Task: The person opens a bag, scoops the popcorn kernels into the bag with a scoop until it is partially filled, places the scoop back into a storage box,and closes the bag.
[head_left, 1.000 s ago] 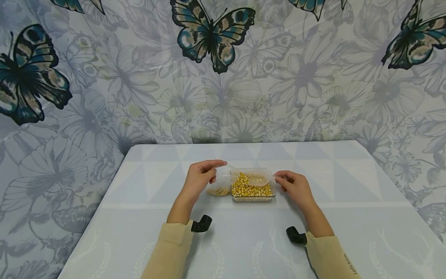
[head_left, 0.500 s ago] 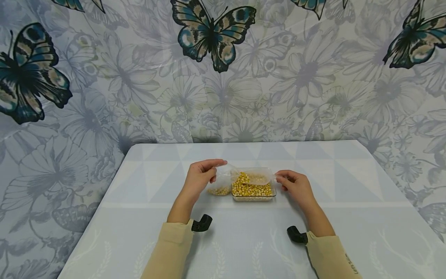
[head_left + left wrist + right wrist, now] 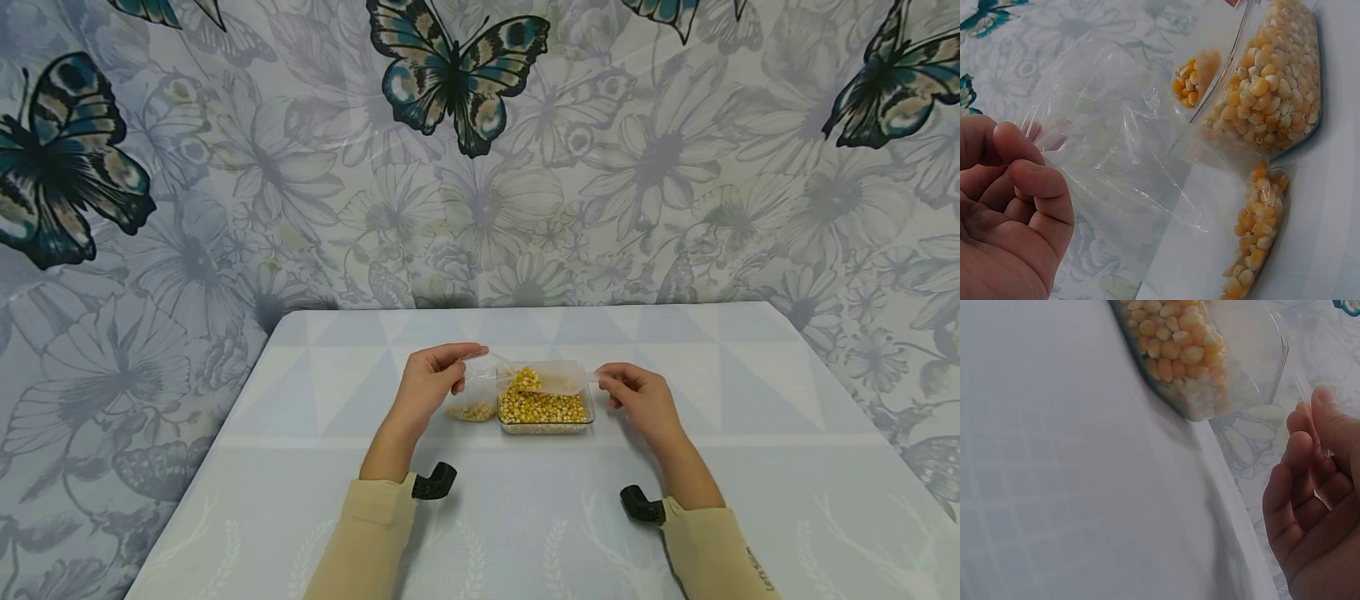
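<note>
My left hand [image 3: 435, 379] pinches the rim of a clear plastic bag [image 3: 1116, 137], whose bottom holds corn kernels [image 3: 1254, 237]. The bag stands against the left side of a clear glass container [image 3: 546, 429] full of yellow corn kernels [image 3: 543, 408]. At the container's right, my right hand [image 3: 637, 400] pinches the thin handle of a translucent scoop [image 3: 562, 382] between thumb and fingers. The scoop is above the container, tilted, with kernels [image 3: 1188, 84] gathered toward its left end by the bag. Its handle is only faintly visible in the right wrist view.
The pale, patterned table [image 3: 525, 517] extends around the container on all sides. Behind it hangs a floral wall covering [image 3: 480, 225] with butterflies. Black wrist cameras sit at both cuffs.
The scoop has tilted, and its kernels have shifted toward the left end. My right hand has moved slightly right and up; the left hand stays at the bag.
</note>
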`<state>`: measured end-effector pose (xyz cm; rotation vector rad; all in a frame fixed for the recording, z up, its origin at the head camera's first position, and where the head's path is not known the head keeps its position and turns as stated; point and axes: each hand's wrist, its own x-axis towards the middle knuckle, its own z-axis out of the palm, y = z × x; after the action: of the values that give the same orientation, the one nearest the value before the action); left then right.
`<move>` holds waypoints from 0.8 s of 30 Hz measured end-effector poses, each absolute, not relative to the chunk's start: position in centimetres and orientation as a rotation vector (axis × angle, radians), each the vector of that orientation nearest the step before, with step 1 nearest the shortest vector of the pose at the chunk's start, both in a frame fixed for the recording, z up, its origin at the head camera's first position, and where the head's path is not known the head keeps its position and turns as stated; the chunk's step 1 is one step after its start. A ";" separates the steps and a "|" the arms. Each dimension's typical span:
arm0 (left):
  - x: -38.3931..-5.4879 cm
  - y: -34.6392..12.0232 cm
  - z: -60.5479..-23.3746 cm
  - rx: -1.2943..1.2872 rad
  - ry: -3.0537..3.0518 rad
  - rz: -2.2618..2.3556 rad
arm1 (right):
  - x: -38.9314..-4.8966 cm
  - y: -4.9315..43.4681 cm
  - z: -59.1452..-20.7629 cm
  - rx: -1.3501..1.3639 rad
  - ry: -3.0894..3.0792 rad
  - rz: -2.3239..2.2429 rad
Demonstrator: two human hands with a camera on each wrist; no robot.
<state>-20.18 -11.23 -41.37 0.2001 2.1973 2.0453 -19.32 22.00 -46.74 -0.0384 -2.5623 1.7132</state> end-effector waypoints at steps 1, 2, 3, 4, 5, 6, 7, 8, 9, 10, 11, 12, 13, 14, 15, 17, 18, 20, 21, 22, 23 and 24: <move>-20.2 -11.2 -41.4 0.198 2.196 2.046 | -19.3 22.0 -46.7 -0.034 -2.560 1.714; -20.2 -11.2 -41.4 0.196 2.196 2.045 | -19.3 22.1 -46.6 -0.030 -2.559 1.714; -20.2 -11.2 -41.3 0.193 2.197 2.044 | -19.2 22.1 -46.6 -0.028 -2.558 1.713; -20.2 -11.2 -41.4 0.192 2.196 2.043 | -19.2 22.1 -46.6 -0.022 -2.557 1.712; -20.2 -11.3 -41.4 0.190 2.196 2.042 | -19.2 22.1 -46.5 -0.019 -2.556 1.712; -20.2 -11.2 -41.4 0.190 2.195 2.043 | -19.1 22.2 -46.4 -0.016 -2.555 1.712; -20.3 -11.2 -41.4 0.190 2.194 2.043 | -19.1 22.2 -46.4 -0.018 -2.553 1.712; -20.3 -11.2 -41.4 0.190 2.193 2.043 | -19.1 22.2 -46.3 -0.017 -2.551 1.712; -20.2 -11.2 -41.4 0.191 2.191 2.044 | -19.1 22.2 -46.3 -0.018 -2.548 1.712; -20.2 -11.2 -41.4 0.192 2.190 2.045 | -19.1 22.3 -46.2 -0.011 -2.547 1.708; -20.2 -11.2 -41.3 0.192 2.189 2.046 | -19.0 22.3 -46.2 -0.014 -2.541 1.710; -20.2 -11.2 -41.3 0.192 2.187 2.047 | -19.0 22.3 -46.1 -0.014 -2.535 1.714; -20.2 -11.2 -41.3 0.191 2.186 2.047 | -19.0 22.3 -46.0 -0.015 -2.529 1.713; -20.1 -11.2 -41.3 0.189 2.186 2.046 | -19.0 22.4 -46.0 -0.004 -2.526 1.710; -20.2 -11.2 -41.3 0.188 2.186 2.045 | -18.9 22.4 -45.9 -0.005 -2.520 1.708; -20.2 -11.2 -41.3 0.186 2.186 2.044 | -18.9 22.4 -45.8 -0.003 -2.512 1.699; -20.1 -11.2 -41.3 0.186 2.186 2.044 | -18.9 22.4 -45.8 -0.001 -2.511 1.691; -20.2 -11.2 -41.4 0.188 2.185 2.045 | -19.0 22.4 -45.7 0.005 -2.507 1.671; -20.2 -11.2 -41.4 0.189 2.184 2.047 | -19.0 22.4 -45.6 -0.002 -2.502 1.665; -20.2 -11.2 -41.4 0.191 2.182 2.049 | -19.0 22.4 -45.6 0.001 -2.500 1.656; -20.2 -11.2 -41.4 0.194 2.180 2.050 | -19.0 22.4 -45.6 -0.004 -2.495 1.650; -20.2 -11.2 -41.5 0.195 2.179 2.050 | -19.0 22.4 -45.5 -0.002 -2.493 1.643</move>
<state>-20.22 -11.24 -41.47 0.1951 2.1788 2.0498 -19.05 22.38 -45.52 -0.0017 -2.4927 1.6425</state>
